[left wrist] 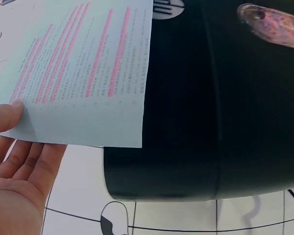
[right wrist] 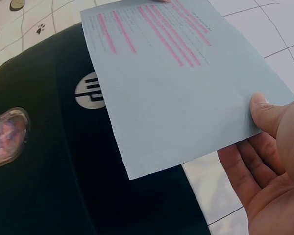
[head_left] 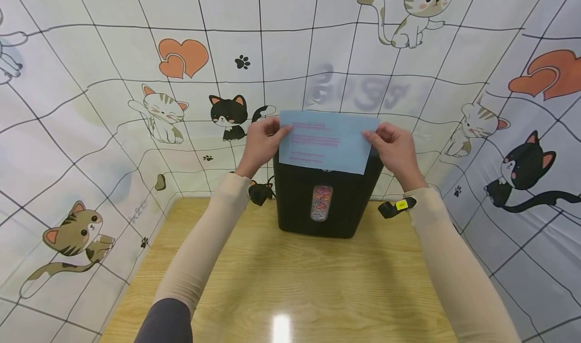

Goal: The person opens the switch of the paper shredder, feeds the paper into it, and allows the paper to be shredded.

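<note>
A light blue sheet of paper (head_left: 329, 141) with printed lines, several highlighted in pink, is held up by both hands. My left hand (head_left: 262, 144) pinches its left edge, thumb on the printed face and fingers behind. The right hand (head_left: 395, 149) pinches the opposite edge the same way, as the right wrist view shows of the thumb (right wrist: 264, 113). Behind the paper stands a black paper shredder (head_left: 295, 202) with an HP logo (right wrist: 90, 91); the sheet overlaps its upper front and hides its top. Colourful shreds show through the shredder's oval window (head_left: 322, 203).
The shredder stands near the back of a wood-grain table (head_left: 281, 277). White cloth walls (head_left: 290, 55) with grid lines and cartoon cats surround the table at the back and sides. A black strap (head_left: 397, 208) hangs at the right wrist.
</note>
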The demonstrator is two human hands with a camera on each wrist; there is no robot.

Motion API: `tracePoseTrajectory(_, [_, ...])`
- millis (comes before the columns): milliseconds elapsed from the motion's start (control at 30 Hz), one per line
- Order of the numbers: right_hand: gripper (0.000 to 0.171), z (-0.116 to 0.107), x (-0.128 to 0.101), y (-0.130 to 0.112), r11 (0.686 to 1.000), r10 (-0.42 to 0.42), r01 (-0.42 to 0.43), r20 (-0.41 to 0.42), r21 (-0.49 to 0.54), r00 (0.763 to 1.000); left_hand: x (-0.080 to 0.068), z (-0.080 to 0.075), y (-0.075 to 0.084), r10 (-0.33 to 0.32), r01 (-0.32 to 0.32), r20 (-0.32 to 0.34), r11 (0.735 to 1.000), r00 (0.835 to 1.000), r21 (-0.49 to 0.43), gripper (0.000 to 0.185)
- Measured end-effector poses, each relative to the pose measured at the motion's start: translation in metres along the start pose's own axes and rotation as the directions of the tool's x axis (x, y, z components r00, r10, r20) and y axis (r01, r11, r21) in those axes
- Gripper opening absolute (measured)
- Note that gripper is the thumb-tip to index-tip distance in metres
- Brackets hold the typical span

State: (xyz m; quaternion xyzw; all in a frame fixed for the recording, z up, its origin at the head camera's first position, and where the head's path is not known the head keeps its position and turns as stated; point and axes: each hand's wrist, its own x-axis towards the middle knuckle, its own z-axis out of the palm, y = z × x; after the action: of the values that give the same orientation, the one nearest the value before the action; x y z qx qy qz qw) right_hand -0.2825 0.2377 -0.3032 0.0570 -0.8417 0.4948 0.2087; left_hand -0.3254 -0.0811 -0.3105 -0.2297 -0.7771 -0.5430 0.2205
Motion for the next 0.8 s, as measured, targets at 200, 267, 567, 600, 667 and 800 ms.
tracePoseTrajectory(200, [0.038,-0.007,0.014,-0.005,1.0,0.009,-0.009,-0.007,-0.006,1.0,0.018,0.0,0.005,-0.006,0.006,0.019,1.0,1.0,-0.016,0.021])
tracePoseTrajectory(267, [0.038,-0.009,0.017,-0.006,1.0,0.023,-0.023,-0.013,-0.012,1.0,0.022,0.001,0.007,-0.011,0.012,0.026,1.0,1.0,-0.028,0.02])
tracePoseTrajectory(567, [0.031,-0.016,0.034,-0.017,0.999,0.043,-0.042,-0.033,0.027,0.999,0.041,0.001,0.016,-0.036,0.038,0.026,0.996,0.999,-0.075,0.016])
tracePoseTrajectory(600, [0.03,-0.016,0.036,-0.018,0.999,0.042,-0.041,-0.031,0.032,0.999,0.042,0.001,0.017,-0.04,0.042,0.026,0.996,0.999,-0.075,0.016])
tracePoseTrajectory(667, [0.03,-0.016,0.04,-0.02,0.998,0.049,-0.048,-0.022,0.043,0.999,0.045,0.0,0.018,-0.048,0.05,0.028,0.996,0.998,-0.075,0.016])
tracePoseTrajectory(800, [0.03,-0.015,0.048,-0.022,0.995,0.069,-0.068,-0.009,0.071,0.998,0.05,0.002,0.016,-0.055,0.057,0.032,0.996,0.998,-0.068,0.017])
